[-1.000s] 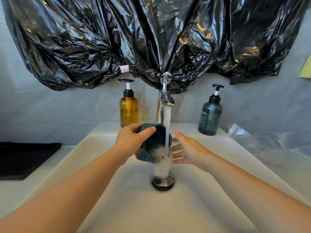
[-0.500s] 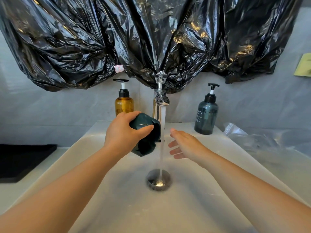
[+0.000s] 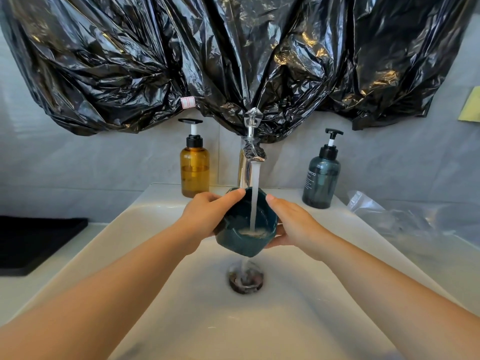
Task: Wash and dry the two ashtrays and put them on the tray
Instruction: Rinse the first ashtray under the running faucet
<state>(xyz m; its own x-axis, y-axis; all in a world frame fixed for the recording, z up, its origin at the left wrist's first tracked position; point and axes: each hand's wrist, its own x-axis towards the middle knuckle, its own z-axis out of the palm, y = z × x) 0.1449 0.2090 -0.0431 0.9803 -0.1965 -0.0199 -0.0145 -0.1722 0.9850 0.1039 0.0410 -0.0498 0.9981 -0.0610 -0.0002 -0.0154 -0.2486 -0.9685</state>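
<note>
L hand [image 3: 207, 216]: thumb [image 3: 230, 197] hooks over the far rim of the dark teal ashtray [image 3: 241, 241], other fingers wrapped round its left wall. R hand [image 3: 293, 224]: thumb [image 3: 272, 200] lies on the right rim w/ fingers [image 3: 275, 240] cupped beneath, so both hands grip the one ashtray. Vs. 0.5 s earlier: then the L hand alone held it, tipped on its side left of the stream, and the R hand hung open and apart. Now the R hand has closed in and the ashtray sits mouth-up, tilted toward the viewer, directly under the tap [image 3: 249, 162]. Water [image 3: 255, 188] falls into the bowl, foams at the bottom and spills over the near edge to the drain [image 3: 245, 281] below. Ashtray is held above the middle of the white sink [image 3: 181, 320], touching only hands & water. Behind: amber pump bottle [image 3: 194, 167] left of the tap, dark pump bottle [image 3: 320, 178] right. Black plastic sheet [image 3: 130, 61] covers the wall above. Black tray [image 3: 31, 242] on the counter far left; clear plastic bag [image 3: 389, 219] far right.
</note>
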